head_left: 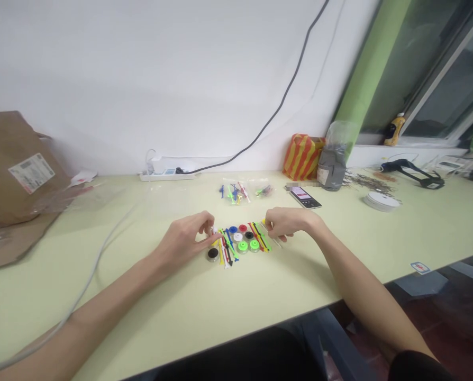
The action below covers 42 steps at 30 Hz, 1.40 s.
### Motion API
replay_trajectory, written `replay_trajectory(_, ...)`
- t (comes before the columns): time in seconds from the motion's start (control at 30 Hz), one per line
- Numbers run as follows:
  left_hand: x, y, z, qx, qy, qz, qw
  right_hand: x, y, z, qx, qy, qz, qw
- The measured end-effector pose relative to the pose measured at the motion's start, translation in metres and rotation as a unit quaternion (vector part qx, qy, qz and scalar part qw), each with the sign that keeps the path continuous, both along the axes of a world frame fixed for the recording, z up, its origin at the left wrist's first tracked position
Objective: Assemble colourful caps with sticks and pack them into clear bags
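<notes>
My left hand [189, 233] is closed, index finger and thumb curled at the left end of a colourful group of plastic parts. A small white piece [214, 230] shows at its fingertips. Just below lies a round black-topped piece [213, 254]. Slim plastic arrows [226, 250] in several colours lie side by side there. Between my hands sit round pieces with coloured tops, among them a red one [243, 228] and a green one [243, 246]. My right hand [286, 222] has its fingers curled down beside more arrows [260, 236]; what they pinch is mostly hidden.
Bagged plastic arrows [236, 192] and a phone [305, 196] lie behind. A striped bag [302, 156], grey bag [331, 168] and white spool [381, 201] are right. A paper bag [10, 164] and power strip [167, 175] stand left; a cable [97, 259] crosses my left forearm.
</notes>
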<state>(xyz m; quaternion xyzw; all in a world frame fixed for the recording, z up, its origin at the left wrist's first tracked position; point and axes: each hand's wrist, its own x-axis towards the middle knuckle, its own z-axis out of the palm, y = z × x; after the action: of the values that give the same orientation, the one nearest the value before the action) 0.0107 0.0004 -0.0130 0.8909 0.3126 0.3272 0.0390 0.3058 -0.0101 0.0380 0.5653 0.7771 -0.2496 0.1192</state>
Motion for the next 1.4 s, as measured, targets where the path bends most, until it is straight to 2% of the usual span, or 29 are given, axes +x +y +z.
replay_trajectory(0.2,0.002,-0.001,0.002,0.010,-0.011,-0.003,1.000,-0.002,0.001,0.002,0.011,0.077,0.037,0.996)
replay_trajectory(0.33,0.002,0.000,0.001,0.010,-0.007,-0.004,1.000,-0.005,0.002,0.000,0.045,0.079,0.045,0.995)
replay_trajectory(0.57,0.000,0.000,0.000,-0.003,0.005,-0.003,1.000,-0.015,0.001,-0.005,0.045,0.034,0.040,0.998)
replay_trajectory(0.7,0.001,0.000,0.001,-0.005,0.005,-0.003,1.000,-0.013,0.000,-0.003,0.045,0.042,0.038,0.997)
replay_trajectory(0.8,0.001,0.001,0.000,-0.005,0.003,-0.004,1.000,-0.014,-0.001,-0.002,0.075,0.086,0.040,0.993)
replay_trajectory(0.87,0.000,0.001,0.000,-0.002,-0.001,-0.007,1.000,-0.021,-0.003,-0.003,0.109,0.170,0.046,0.978)
replay_trajectory(1.0,0.001,-0.001,0.000,-0.002,-0.007,-0.018,1.000,-0.047,-0.012,-0.014,0.147,0.362,0.068,0.918)
replay_trajectory(1.1,0.000,-0.003,-0.001,-0.003,-0.014,-0.025,1.000,-0.067,-0.018,-0.027,0.147,0.439,0.080,0.883)
replay_trajectory(1.2,-0.001,-0.004,-0.003,0.014,-0.027,-0.031,0.999,-0.078,-0.019,-0.037,0.150,0.495,0.056,0.854)
replay_trajectory(1.3,-0.001,-0.004,-0.003,0.022,-0.032,-0.039,0.998,-0.079,-0.018,-0.037,0.151,0.503,0.040,0.850)
replay_trajectory(1.4,0.001,-0.005,0.001,-0.002,-0.026,-0.031,0.999,-0.065,-0.014,-0.022,0.184,0.434,0.045,0.881)
